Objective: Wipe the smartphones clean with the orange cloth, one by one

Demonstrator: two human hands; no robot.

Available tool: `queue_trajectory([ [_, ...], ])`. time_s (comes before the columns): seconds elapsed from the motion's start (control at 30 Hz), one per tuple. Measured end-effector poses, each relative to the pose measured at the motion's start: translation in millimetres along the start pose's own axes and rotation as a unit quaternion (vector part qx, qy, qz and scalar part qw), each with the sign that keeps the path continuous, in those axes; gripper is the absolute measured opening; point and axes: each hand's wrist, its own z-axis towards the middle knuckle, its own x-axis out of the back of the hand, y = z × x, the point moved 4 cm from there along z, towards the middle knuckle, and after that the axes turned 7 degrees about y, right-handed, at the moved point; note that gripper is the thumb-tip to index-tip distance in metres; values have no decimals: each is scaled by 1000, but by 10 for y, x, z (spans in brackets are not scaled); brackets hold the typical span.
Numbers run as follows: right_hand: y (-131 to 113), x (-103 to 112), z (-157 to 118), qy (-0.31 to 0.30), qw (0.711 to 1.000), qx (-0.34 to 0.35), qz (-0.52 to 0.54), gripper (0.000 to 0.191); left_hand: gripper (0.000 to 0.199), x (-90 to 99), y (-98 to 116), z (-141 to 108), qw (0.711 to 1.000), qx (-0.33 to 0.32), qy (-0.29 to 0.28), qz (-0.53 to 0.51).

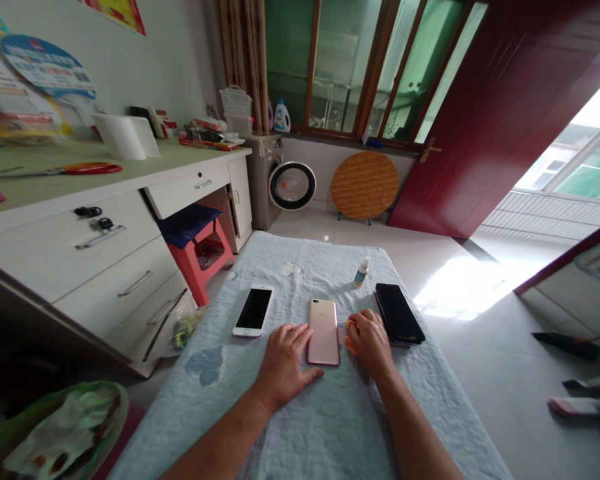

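Observation:
A rose-gold smartphone (323, 333) lies back side up on the pale blue quilted cloth in front of me. My left hand (286, 360) rests beside it, fingertips touching its left edge and thumb spread out near its bottom edge. To the right of that phone, my right hand (370, 339) is closed on an orange cloth (351, 337), mostly hidden under the fingers. A white smartphone (253, 311) with a dark screen lies face up on the left. Just right of my right hand is a black smartphone (399, 313), on top of another flat device. A small spray bottle (361, 273) stands upright behind.
The blue cloth (325, 260) covers the table. On the left is a white desk (125, 183) with scissors (80, 169) and a paper roll (123, 137). A red stool (200, 253) stands beneath it. A bin (120, 427) sits at lower left, a washing machine (263, 173) behind.

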Motion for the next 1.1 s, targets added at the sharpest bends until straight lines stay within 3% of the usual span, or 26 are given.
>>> queue_trajectory([
  [0.27,-101,67,16,-15,999,9,-48,22,59,-9,-25,13,1000,11,1,-21],
  [0.5,-112,114,-22,35,996,-2,-78,32,48,7,-49,56,997,27,4,-69],
  [0.63,-109,53,-33,-24,997,26,-69,21,42,31,-67,72,986,71,7,-151],
  [0.77,-52,52,1,-11,999,10,-50,28,40,13,-83,42,949,132,-4,-287],
  [0.97,-18,61,6,-14,997,9,-75,24,46,0,-93,43,872,213,-28,-440],
  [1.1,-136,198,-18,65,994,0,-90,22,49,24,-127,70,827,264,-45,-495],
])
